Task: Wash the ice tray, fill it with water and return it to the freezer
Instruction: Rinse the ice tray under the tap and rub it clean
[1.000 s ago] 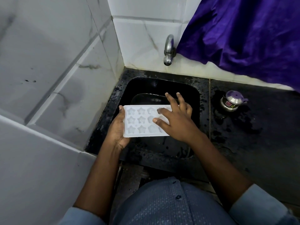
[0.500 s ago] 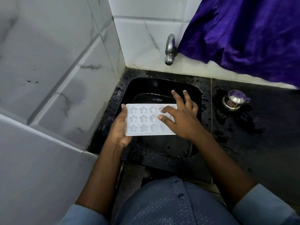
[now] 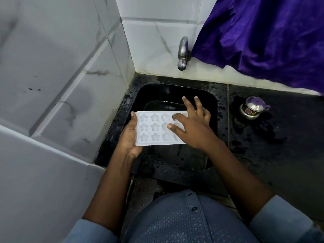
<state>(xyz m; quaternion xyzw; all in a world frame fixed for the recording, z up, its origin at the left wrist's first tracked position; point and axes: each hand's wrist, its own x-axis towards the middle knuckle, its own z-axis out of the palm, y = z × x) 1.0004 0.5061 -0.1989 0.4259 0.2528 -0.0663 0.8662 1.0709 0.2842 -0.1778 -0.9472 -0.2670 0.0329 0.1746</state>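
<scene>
One white ice tray (image 3: 154,128) was held flat over the black sink (image 3: 157,90), below the tap (image 3: 182,55). The left hand (image 3: 129,139) gripped the tray's left end, thumb on top. The right hand (image 3: 191,127) lay on the tray with its fingers straight and spread wide, holding nothing.

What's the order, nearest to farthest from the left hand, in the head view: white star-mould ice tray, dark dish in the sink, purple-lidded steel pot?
1. White star-mould ice tray: left hand holds it.
2. Dark dish: just beyond, in the sink.
3. Purple-lidded steel pot: right counter.
</scene>
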